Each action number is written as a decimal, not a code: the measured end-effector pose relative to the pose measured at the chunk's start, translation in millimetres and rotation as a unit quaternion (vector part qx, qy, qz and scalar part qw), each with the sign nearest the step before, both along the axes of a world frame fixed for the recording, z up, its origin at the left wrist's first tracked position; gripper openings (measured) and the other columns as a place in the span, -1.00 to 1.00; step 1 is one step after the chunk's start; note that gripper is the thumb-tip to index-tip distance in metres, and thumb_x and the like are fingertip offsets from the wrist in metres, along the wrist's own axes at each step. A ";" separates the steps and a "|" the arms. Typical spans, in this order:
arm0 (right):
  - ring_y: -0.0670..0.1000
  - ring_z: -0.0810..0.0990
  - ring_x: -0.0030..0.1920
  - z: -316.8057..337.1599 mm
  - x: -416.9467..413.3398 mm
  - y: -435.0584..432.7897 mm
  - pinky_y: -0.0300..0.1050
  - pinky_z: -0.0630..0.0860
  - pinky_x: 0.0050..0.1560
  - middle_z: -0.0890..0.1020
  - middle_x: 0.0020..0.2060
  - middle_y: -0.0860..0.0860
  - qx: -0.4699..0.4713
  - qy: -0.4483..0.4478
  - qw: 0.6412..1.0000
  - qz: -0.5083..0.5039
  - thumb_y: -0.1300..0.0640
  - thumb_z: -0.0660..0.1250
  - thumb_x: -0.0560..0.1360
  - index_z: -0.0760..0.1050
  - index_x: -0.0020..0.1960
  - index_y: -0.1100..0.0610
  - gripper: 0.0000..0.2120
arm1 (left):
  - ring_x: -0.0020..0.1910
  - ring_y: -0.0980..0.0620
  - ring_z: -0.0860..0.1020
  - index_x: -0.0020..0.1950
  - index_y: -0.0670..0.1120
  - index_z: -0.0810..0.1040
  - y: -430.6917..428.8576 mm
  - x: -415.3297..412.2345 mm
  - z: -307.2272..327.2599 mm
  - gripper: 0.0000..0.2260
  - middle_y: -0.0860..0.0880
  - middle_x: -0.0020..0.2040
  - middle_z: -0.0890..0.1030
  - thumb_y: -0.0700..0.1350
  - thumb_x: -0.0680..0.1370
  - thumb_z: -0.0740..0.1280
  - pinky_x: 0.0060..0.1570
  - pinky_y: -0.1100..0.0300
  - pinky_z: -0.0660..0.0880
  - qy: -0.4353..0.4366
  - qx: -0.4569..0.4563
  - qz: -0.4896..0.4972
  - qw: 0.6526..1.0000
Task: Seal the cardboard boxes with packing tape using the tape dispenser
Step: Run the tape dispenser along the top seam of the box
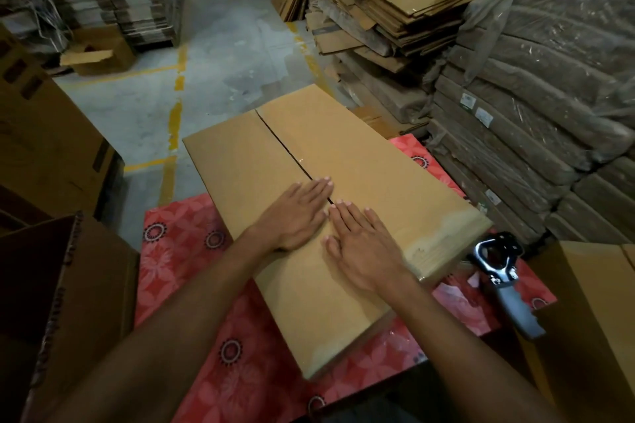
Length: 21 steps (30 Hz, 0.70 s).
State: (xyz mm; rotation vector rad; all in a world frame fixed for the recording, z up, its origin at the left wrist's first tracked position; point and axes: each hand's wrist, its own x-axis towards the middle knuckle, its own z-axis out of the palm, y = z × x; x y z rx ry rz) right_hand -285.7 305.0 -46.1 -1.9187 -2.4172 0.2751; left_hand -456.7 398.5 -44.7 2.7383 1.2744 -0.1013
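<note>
Head view, box: The flat tan cardboard box (360, 154) lay lengthwise on the red flower-patterned cloth (185, 257). Its two top flaps met at a dark centre seam (281, 144) running away from you.
Head view, left hand: Your left hand (295, 213) lay palm down on the left flap, fingers straight and together, tips at the seam. It gripped nothing.
Head view, right hand: Your right hand (360, 247) lay flat just beside it on the right flap, fingers straight and slightly spread, also holding nothing.
Head view, seam state: Beyond your fingertips the seam gaped a little and looked bare apart from one small glint. Whether tape covered the stretch under your hands could not be told.
Head view, tool: The black-and-silver tape dispenser with the grey handle (501, 268) lay untouched on the cloth, just beside the box's near right corner.
Head view, surroundings: A second tan cardboard box (591, 302) stood at your right and a dark brown open carton (68, 285) at your left.
Step in hand: You appeared to be pressing the flaps down and together, closing the seam before taping.
Next move: It likely called for your right hand to lift off and take the dispenser by its handle while your left held both flaps level.
Risk: The flaps could spring apart once one hand left them.
</note>
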 end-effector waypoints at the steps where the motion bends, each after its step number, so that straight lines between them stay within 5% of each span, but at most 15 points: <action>1: -0.04 -0.09 0.63 -0.6 0.3 0.1 0.04 -0.18 0.61 0.01 0.65 0.01 -0.001 -0.003 1.000 0.001 -0.20 -0.44 0.48 -0.04 0.65 0.12 -0.17 | 0.63 0.11 -0.13 0.67 -0.07 -0.13 -8.3 2.4 -2.2 -0.42 0.01 0.67 -0.12 0.12 0.67 -0.19 0.60 0.06 -0.13 -0.003 -0.003 -0.006 1.000; 6: -0.02 -0.08 0.64 3.3 9.7 -19.3 0.02 -0.16 0.61 0.02 0.65 0.04 -0.004 -0.001 1.000 0.002 -0.20 -0.45 0.47 -0.06 0.65 0.15 -0.16 | 0.62 0.16 -0.11 0.67 -0.03 -0.11 -12.1 2.7 -1.5 -0.46 0.03 0.67 -0.09 0.10 0.73 -0.09 0.59 0.13 -0.14 -0.018 0.003 0.012 1.000; 12: -0.01 0.00 0.63 2.4 39.5 -85.3 0.07 -0.04 0.61 0.08 0.63 0.04 0.027 0.012 0.999 -0.016 -0.16 -0.20 0.65 0.01 0.65 0.14 -0.35 | 0.62 0.15 -0.14 0.67 0.05 -0.14 -25.4 10.0 4.8 -0.49 0.09 0.66 -0.13 0.09 0.73 -0.11 0.59 0.04 -0.16 -0.023 -0.004 0.033 0.999; 21: -0.03 0.03 0.62 -9.4 44.7 -108.8 0.06 -0.10 0.60 0.18 0.61 0.01 0.091 0.050 0.994 -0.043 -0.16 -0.22 0.67 0.10 0.63 0.10 -0.38 | 0.61 0.21 -0.16 0.67 0.10 -0.15 -88.7 30.0 6.1 -0.47 0.18 0.65 -0.12 0.19 0.71 -0.16 0.60 0.02 -0.15 -0.049 -0.011 0.021 0.999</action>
